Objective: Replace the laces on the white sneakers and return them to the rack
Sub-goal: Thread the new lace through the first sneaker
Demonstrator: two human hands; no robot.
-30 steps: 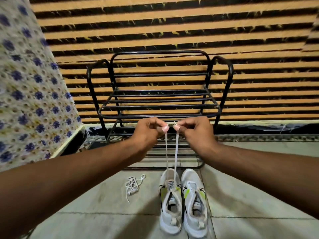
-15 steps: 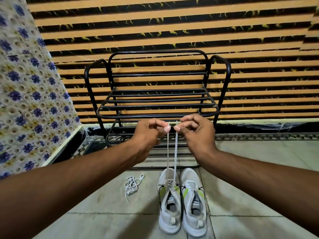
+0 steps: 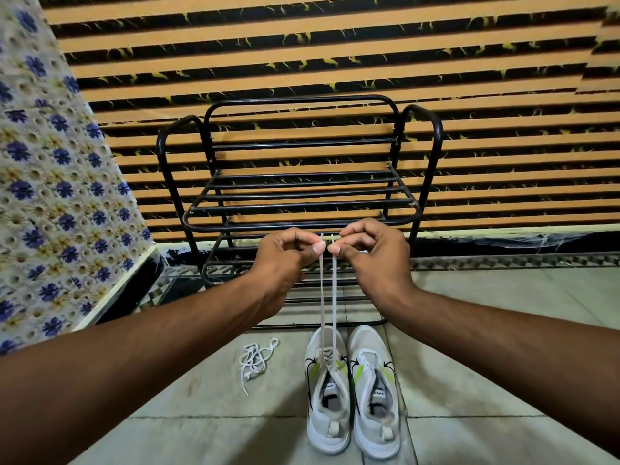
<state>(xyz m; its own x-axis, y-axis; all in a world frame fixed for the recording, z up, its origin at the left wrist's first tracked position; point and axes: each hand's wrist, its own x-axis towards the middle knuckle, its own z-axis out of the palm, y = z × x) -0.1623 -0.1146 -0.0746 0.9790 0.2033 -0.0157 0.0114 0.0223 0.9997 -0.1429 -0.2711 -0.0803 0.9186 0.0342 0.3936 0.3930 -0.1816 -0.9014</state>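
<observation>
Two white sneakers with green and black marks stand side by side on the floor, toes toward the rack: the left sneaker [image 3: 327, 394] and the right sneaker [image 3: 374, 397]. A white lace [image 3: 328, 297] runs up in two strands from the left sneaker's front eyelets. My left hand [image 3: 285, 255] pinches one lace end, and my right hand [image 3: 367, 250] pinches the other; both ends are held level, close together, above the shoe. The right sneaker shows a lace only at its front eyelets.
A black metal shoe rack [image 3: 298, 203] with bare shelves stands against the striped wall just beyond the sneakers. A loose bundle of white lace [image 3: 256, 359] lies on the floor left of the shoes. A flower-patterned cloth surface [image 3: 50, 182] fills the left side.
Both hands stay together on the lace ends, held taut above the left sneaker. The view has shifted slightly; the hands sit a little higher against the rack.
</observation>
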